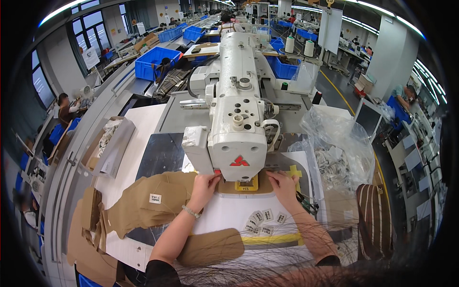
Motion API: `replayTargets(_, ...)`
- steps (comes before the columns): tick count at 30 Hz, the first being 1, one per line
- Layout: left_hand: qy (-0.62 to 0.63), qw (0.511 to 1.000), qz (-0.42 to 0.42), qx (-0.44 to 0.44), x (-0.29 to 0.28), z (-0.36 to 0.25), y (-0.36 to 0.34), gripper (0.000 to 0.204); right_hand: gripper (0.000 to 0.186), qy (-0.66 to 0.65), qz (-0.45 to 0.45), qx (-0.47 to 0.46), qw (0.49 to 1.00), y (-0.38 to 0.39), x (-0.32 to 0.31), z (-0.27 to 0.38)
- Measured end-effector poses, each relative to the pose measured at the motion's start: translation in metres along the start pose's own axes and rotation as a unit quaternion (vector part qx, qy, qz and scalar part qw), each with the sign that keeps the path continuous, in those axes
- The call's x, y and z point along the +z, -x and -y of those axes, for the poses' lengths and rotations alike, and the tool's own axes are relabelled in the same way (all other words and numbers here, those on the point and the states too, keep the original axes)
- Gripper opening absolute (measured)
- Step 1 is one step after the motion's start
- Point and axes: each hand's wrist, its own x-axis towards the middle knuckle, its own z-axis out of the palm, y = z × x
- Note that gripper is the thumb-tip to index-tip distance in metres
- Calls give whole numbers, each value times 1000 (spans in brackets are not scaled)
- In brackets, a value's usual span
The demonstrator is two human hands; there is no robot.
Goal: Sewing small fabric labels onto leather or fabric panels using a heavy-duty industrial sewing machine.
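Note:
A white industrial sewing machine (238, 129) stands in front of me, its head low over the work. Under it lies a brown fabric piece (258, 187), with a yellow clamp frame (246, 183) pressed on top. At the left edge of that piece, my left hand (205, 185) has its fingers pinched together. My right hand (284, 186) pinches its far right edge; the fingertips are partly hidden. Small white labels (260, 221) lie loosely between my forearms. A second brown fabric piece (213, 246) rests beside my left forearm.
To the left are stacked brown fabric pieces (138, 201) and an open cardboard box (106, 148). A plastic bag (330, 138) and striped cloth (374, 215) sit at the right. Behind stand a blue bin (152, 63) and thread cones (309, 48). Other people work farther off.

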Motion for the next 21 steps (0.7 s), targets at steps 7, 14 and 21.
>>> replayTargets(7, 9, 1000, -19, 17, 1, -2, 1, 16, 18, -6, -2, 4, 1000, 1, -2, 1)
replayTargets(14, -12, 999, -18, 31, -1, -3, 1, 12, 16, 10, 2, -2, 1000, 1, -2, 3)
replayTargets(21, -10, 1000, -16, 21, -1, -5, 0, 14, 19, -16, -26, -27, 999, 3, 0, -3)
